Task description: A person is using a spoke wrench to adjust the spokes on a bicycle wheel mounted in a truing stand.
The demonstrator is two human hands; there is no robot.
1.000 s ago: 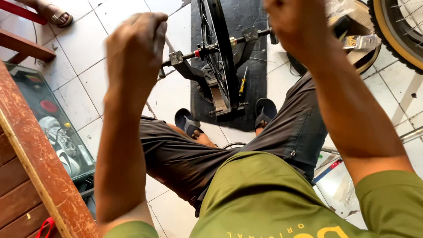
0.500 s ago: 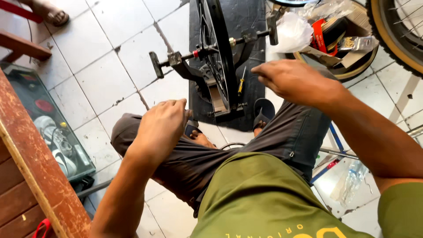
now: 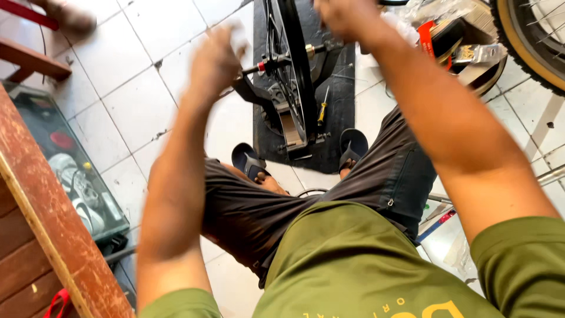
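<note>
On a white tiled floor (image 3: 118, 112), seen from above the person's own lap, a black bicycle wheel (image 3: 291, 70) stands upright in a dark truing stand (image 3: 294, 135), which sits on a black mat (image 3: 341, 106) at the far middle of the scene. The axle (image 3: 276, 62) runs left to right through the stand's arms.

The left hand (image 3: 216, 62) is raised just left of the wheel, near the left end of the axle. It is blurred, fingers loosely curled; it cannot be told whether it grasps anything. The right hand (image 3: 344, 17) is lifted at the far edge of the view, just right of the wheel's top. It is partly cut off and blurred, so its grip cannot be told either.

A yellow-handled screwdriver (image 3: 322, 106) lies on the mat just right of the stand. The person's feet, in dark sandals (image 3: 247, 160), rest at the mat's near edge, one either side of the stand. Dark shorts and an olive shirt fill the near foreground.

At the far right, a tan-walled tyre (image 3: 524, 41) curves out of view, beside a round tray of clutter (image 3: 471, 59). At the left, a worn red wooden bench (image 3: 53, 235) slants along a glass case (image 3: 65, 165).
</note>
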